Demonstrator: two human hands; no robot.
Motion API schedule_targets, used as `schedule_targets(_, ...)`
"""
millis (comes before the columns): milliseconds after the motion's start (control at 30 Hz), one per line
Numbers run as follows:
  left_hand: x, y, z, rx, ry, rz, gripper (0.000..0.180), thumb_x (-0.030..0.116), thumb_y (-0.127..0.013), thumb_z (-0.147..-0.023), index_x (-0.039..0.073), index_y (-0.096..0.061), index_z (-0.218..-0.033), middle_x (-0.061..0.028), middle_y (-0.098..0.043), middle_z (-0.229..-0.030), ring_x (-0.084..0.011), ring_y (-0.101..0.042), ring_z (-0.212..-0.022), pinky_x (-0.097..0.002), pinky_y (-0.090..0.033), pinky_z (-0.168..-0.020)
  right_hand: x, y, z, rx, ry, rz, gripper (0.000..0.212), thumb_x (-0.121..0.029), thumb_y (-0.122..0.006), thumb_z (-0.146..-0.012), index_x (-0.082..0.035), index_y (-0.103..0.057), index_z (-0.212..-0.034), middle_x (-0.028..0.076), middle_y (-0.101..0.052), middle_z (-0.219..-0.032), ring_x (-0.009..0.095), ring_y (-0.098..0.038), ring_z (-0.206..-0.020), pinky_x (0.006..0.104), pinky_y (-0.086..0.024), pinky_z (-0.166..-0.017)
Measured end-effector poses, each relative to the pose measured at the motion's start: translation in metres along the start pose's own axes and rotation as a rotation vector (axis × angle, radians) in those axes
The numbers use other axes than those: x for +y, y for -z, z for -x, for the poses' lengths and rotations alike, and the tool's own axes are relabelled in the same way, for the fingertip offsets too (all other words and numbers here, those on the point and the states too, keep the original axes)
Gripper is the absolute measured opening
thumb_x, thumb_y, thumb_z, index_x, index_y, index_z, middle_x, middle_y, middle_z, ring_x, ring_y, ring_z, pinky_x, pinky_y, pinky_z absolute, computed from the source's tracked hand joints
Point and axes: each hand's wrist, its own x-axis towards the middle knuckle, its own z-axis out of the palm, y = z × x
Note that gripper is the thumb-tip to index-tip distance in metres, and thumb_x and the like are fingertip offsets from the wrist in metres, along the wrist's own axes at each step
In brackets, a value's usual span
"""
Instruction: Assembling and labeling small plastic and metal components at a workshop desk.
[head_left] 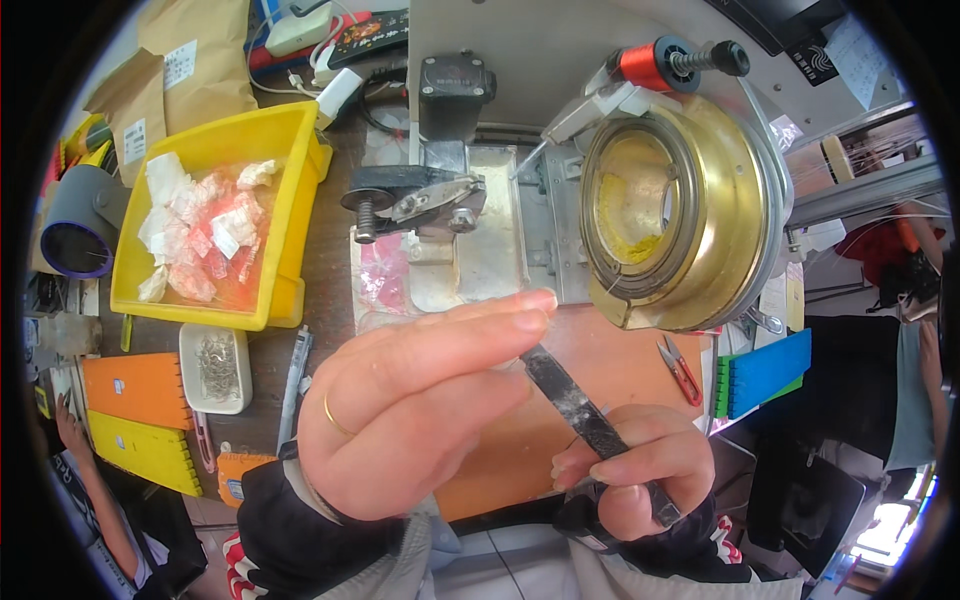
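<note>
My right hand point(645, 470) grips the lower part of a narrow, flat black strip point(585, 408) with whitish smudges, between thumb and fingers. The strip slants up to the left, and its upper end sits beside the fingertips of my left hand point(400, 400). The left fingers are bent and pressed together, with a ring on one; what they pinch, if anything, is hidden. Both hands are above an orange mat point(580, 350), in front of a machine with a large brass-coloured ring point(690, 215). A spool of red wire point(645, 66) is mounted above the ring.
On the left stand a yellow bin point(293, 290) of pinkish-white crumpled pieces and a white dish point(240, 398) of small metal parts. Red snips point(680, 372) lie at the mat's right, near blue and green boards point(770, 372). Another person's hand point(72, 428) shows far left.
</note>
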Motion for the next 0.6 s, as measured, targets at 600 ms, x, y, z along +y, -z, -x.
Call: schedule_targets(600,0.001,0.005,0.001,-0.032,-0.022,0.055,0.019,-0.013,-0.070,-0.075,-0.001,-0.065,-0.089,-0.0193,-0.067,-0.110,-0.0331,-0.071,-0.098,-0.0346,-0.059,-0.082,0.005,0.022,0.050,0.369,0.126,0.114,0.009,-0.004,-0.059,-0.087,-0.006,-0.060,-0.095,0.012,-0.071,-0.084,0.023,-0.068,-0.064,0.0344,-0.053,-0.059)
